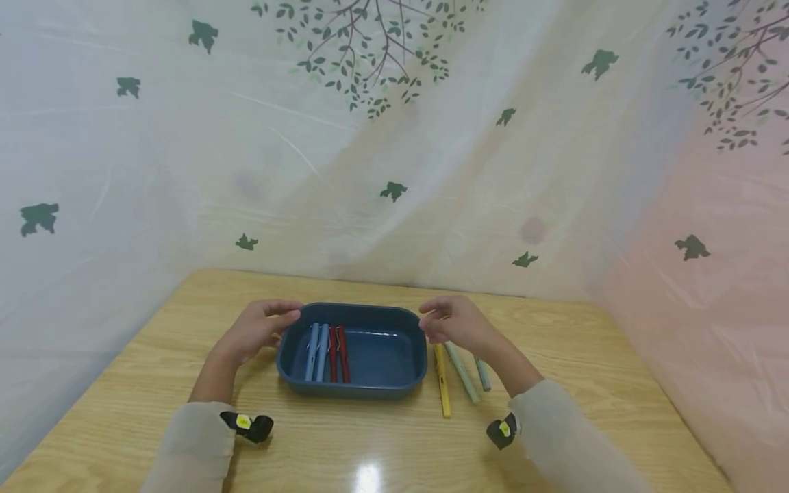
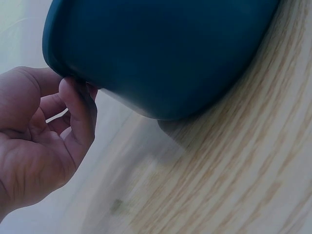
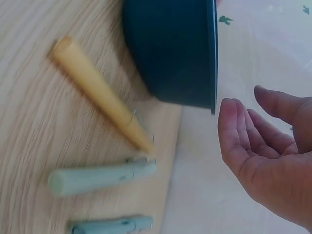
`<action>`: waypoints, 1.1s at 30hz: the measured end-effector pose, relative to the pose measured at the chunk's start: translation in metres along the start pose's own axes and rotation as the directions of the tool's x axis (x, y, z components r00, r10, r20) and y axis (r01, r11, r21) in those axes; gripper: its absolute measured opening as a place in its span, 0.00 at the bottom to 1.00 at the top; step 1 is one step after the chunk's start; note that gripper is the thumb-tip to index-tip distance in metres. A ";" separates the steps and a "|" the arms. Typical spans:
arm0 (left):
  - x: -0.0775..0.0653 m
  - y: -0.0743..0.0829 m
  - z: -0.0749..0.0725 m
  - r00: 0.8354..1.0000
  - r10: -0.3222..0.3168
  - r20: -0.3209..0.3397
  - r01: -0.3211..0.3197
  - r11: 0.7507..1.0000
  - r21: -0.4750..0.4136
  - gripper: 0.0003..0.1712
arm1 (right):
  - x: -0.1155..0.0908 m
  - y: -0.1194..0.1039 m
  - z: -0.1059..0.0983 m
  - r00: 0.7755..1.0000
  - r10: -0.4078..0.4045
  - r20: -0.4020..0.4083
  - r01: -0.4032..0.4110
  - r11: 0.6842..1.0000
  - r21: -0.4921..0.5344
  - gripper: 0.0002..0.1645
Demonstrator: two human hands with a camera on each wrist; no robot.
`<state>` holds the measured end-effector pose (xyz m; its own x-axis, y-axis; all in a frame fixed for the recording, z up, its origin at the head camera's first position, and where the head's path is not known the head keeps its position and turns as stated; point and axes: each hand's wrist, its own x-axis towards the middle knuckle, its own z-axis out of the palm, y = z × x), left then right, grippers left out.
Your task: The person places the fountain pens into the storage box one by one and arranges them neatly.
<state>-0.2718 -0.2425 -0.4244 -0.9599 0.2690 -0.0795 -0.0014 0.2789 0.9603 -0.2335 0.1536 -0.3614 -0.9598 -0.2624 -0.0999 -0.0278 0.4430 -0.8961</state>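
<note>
A dark blue, rounded rectangular tray (image 1: 382,356) stands on the table. Inside, along its left part, two light blue pens (image 1: 312,352) and two dark red pens (image 1: 333,352) lie side by side. My left hand (image 1: 259,329) pinches the tray's far left corner at the rim; its fingertips meet the edge in the left wrist view. Off the tray's right end, my right hand (image 3: 265,146) is loosely curved, holding nothing, a small gap from the rim. On the table below it lie a yellow pen (image 3: 100,92), a pale green pen (image 3: 97,178) and a blue-green pen (image 3: 112,225).
The wooden table (image 1: 345,445) carries all of this. A pale curtain (image 1: 345,205) printed with leaves and birds hangs behind it and along both sides. Each wrist wears a small black camera, one (image 1: 249,424) on the left and another (image 1: 502,431) on the right.
</note>
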 end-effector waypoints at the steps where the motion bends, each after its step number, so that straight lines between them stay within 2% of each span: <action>1: 0.000 0.000 0.000 1.000 0.000 0.001 0.000 1.000 0.001 0.27 | -0.001 0.001 -0.002 1.000 0.001 -0.004 -0.001 1.000 -0.005 0.23; 10: 0.000 0.001 0.000 1.000 -0.002 0.000 0.002 1.000 0.010 0.27 | -0.010 0.015 -0.020 1.000 0.022 -0.020 -0.022 1.000 -0.005 0.22; 24: 0.002 0.001 0.000 1.000 -0.010 0.002 0.010 1.000 0.010 0.27 | -0.024 0.047 -0.044 0.998 0.045 -0.034 -0.049 0.991 -0.125 0.22; 29: 0.001 0.002 0.000 1.000 -0.010 0.004 0.010 1.000 0.015 0.27 | -0.030 0.059 -0.048 0.996 0.072 -0.046 -0.076 0.992 -0.099 0.22; 33: -0.001 0.003 0.000 1.000 -0.009 0.003 0.009 1.000 0.017 0.27 | -0.036 0.066 -0.047 0.996 0.064 -0.055 -0.070 0.991 -0.114 0.21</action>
<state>-0.2711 -0.2424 -0.4217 -0.9589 0.2695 -0.0889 -0.0052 0.2965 0.9550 -0.2143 0.2322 -0.3965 -0.9734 -0.1862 -0.1332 0.0076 0.5553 -0.8316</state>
